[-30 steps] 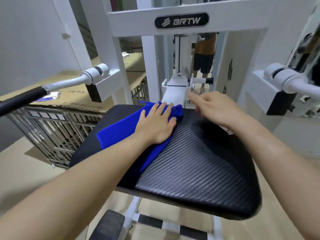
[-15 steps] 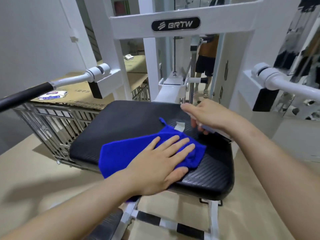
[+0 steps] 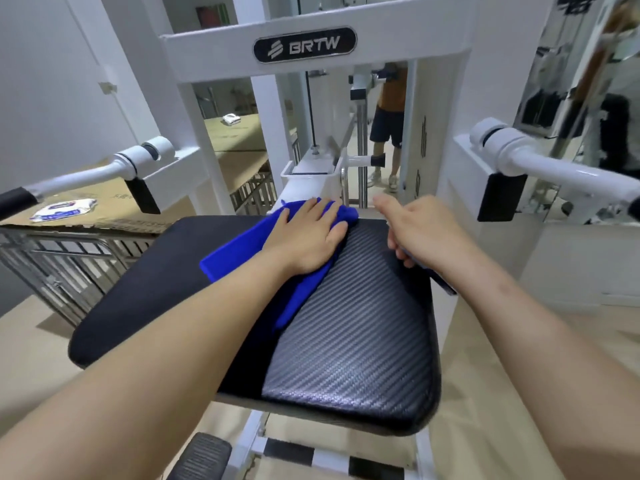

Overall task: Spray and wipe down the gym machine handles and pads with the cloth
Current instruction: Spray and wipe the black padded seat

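- The white machine frame [image 3: 214, 57] fills the far half of the view. An oval black badge [image 3: 304, 46] reading BRTW sits on its top crossbar.
- The black pad [image 3: 353, 341] takes up the middle. It is broad and flat with a woven, carbon-like texture, and shines most on its near right part.
- The beige floor [image 3: 34, 358] shows below and to either side of the pad.
- A metal cage rack [image 3: 69, 258] stands to the left of the pad, with sheets of cardboard [image 3: 114, 199] lying on top of it.
- Two white handle bars stick out from the frame. The left handle [image 3: 86, 174] angles toward the left edge and ends in a black grip. The right handle [image 3: 554, 168] runs off to the right.
- The blue cloth [image 3: 239, 251], the task's thing, lies on the pad's far half, stretched from the far edge back toward the middle.
- The left hand [image 3: 308, 233] lies flat on the cloth at the pad's far edge, palm down and fingers straight, pressing it to the pad.
- The right hand [image 3: 422, 230] is at the pad's far right edge, just beside the cloth but apart from it. Its index finger is stretched forward and the other fingers are curled under. Something dark shows beneath the wrist, but I cannot tell whether the hand grips anything.
- A second, smaller black pad [image 3: 204, 459] shows at the bottom edge, beneath the large one.
- A white pack of wipes [image 3: 64, 207] lies on the cardboard.
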`<move>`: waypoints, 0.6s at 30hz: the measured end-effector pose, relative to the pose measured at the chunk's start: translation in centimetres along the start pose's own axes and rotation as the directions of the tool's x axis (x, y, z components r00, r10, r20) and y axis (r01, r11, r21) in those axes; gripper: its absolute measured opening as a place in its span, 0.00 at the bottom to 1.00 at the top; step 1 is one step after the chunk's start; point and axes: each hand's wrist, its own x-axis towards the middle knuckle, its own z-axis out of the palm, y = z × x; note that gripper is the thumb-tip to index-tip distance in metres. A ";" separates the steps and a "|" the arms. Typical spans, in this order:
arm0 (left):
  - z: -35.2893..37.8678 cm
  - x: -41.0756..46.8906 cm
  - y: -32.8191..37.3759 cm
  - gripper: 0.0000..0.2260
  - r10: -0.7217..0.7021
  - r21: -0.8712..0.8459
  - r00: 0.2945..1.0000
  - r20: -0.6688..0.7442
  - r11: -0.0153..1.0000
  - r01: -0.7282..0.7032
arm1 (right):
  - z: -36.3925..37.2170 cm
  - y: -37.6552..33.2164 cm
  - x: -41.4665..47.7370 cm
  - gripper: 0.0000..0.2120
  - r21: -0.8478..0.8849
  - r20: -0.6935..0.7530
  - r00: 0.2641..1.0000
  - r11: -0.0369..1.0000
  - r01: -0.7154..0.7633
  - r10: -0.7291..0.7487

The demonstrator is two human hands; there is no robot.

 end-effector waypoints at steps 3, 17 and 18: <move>0.3 -3.4 1.5 0.27 0.090 0.005 0.995 0.052 0.996 -0.090 | -0.5 0.6 0.1 0.34 -0.016 -0.034 0.999 1.000 -0.027 0.026; 1.2 -15.2 5.3 0.28 0.325 0.075 0.943 0.072 0.941 -0.330 | -1.0 2.9 -5.2 0.31 0.249 -0.002 0.962 0.932 -0.263 0.272; 1.3 -14.4 5.5 0.27 0.321 0.054 0.944 0.074 0.944 -0.325 | -1.0 3.0 -5.6 0.31 0.259 -0.009 0.956 0.924 -0.282 0.294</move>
